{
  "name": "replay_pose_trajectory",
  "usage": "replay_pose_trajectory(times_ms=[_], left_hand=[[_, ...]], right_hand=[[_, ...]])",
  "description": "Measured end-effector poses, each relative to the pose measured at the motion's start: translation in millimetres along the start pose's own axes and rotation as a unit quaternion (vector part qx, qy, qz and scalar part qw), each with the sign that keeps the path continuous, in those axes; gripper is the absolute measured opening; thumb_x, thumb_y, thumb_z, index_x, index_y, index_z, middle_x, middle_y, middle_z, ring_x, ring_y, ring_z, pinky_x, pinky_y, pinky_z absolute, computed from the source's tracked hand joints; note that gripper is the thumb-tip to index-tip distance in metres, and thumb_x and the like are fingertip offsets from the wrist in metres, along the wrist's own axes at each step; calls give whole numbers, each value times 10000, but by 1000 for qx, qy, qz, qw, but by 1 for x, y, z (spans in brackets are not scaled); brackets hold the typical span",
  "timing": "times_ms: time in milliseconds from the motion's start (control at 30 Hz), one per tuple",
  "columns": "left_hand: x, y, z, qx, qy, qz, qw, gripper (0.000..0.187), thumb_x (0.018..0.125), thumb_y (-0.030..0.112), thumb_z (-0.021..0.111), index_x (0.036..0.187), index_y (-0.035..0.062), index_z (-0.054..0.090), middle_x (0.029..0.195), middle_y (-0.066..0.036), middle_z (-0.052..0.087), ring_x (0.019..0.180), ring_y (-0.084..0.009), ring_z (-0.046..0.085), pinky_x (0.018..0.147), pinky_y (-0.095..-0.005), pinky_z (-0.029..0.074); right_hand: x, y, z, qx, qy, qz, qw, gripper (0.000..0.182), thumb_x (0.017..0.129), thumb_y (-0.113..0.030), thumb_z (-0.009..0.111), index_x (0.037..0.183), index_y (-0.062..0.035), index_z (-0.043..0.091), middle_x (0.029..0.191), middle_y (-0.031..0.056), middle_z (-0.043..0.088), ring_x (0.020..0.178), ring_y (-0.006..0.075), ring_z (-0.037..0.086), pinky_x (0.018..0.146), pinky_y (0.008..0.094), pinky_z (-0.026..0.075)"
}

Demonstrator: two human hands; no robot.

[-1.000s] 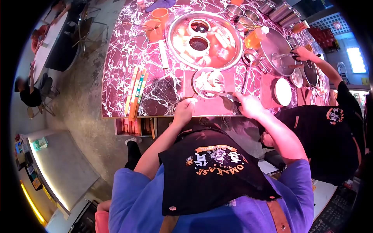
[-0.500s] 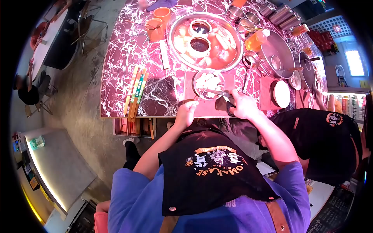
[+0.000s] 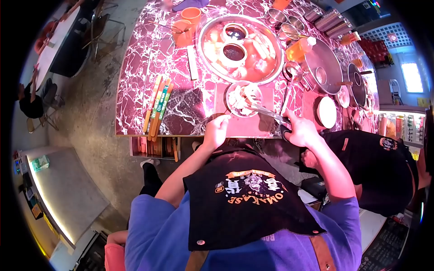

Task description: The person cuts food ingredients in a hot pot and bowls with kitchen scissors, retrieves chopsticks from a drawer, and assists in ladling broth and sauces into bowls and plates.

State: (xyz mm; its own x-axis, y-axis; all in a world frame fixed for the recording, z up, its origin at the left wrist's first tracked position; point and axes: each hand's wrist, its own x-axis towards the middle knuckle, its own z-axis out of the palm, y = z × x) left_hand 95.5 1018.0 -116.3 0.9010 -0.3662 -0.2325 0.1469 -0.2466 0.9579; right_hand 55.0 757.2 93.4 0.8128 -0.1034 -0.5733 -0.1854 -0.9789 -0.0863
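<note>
Pink marble-veined table (image 3: 135, 67) over grey concrete floor (image 3: 90, 113); right hand (image 3: 302, 132) fingers closed round tongs (image 3: 266, 113); left hand (image 3: 217, 128) fingers curled, empty

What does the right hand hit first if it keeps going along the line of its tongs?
The right hand holds tongs aimed up-left, tips already in the food bowl. Straight on, it meets that bowl first; beyond lies the large round tray. Depth is unclear.

Tabletop (image 3: 135, 67) dark red w/ white marble veins; orange cups (image 3: 186, 25) at far edge; silver tray (image 3: 242, 47); apron (image 3: 244, 203) black, orange logo; shirt (image 3: 153, 235) blue
</note>
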Motion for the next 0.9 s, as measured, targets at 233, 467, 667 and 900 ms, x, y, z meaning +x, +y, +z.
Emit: replay_pose_trajectory(times_ms=[233,467,667,900], left_hand=[[-10,1,-1,144,39,73,986,271,950,163,523,1163,57,654,962,-178,694,837,-355,669,698,-398,527],[-17,18,-14,316,25,155,936,397,896,127,530,1288,136,589,871,-138,641,694,-341,637,602,-456,492],[-12,5,-3,189,32,184,964,359,888,81,536,1233,113,633,825,-143,640,685,-352,630,601,-448,491],[-9,5,-2,117,21,158,980,258,953,97,533,1164,24,662,752,-135,644,624,-231,620,607,-336,495]], right_hand=[[18,-20,-7,-49,0,23,999,617,751,-319,684,1284,-111,452,1033,176,684,1007,343,653,869,446,511],[26,-26,-19,-16,-51,32,998,625,741,-338,674,1284,-117,458,1000,232,673,985,397,645,865,476,491],[41,-20,-1,22,-74,43,996,646,733,-352,693,1292,-116,471,1089,203,670,1038,378,635,890,462,485],[36,-19,0,18,-54,36,998,640,739,-329,695,1299,-110,478,1129,185,665,1054,374,629,911,455,484]])
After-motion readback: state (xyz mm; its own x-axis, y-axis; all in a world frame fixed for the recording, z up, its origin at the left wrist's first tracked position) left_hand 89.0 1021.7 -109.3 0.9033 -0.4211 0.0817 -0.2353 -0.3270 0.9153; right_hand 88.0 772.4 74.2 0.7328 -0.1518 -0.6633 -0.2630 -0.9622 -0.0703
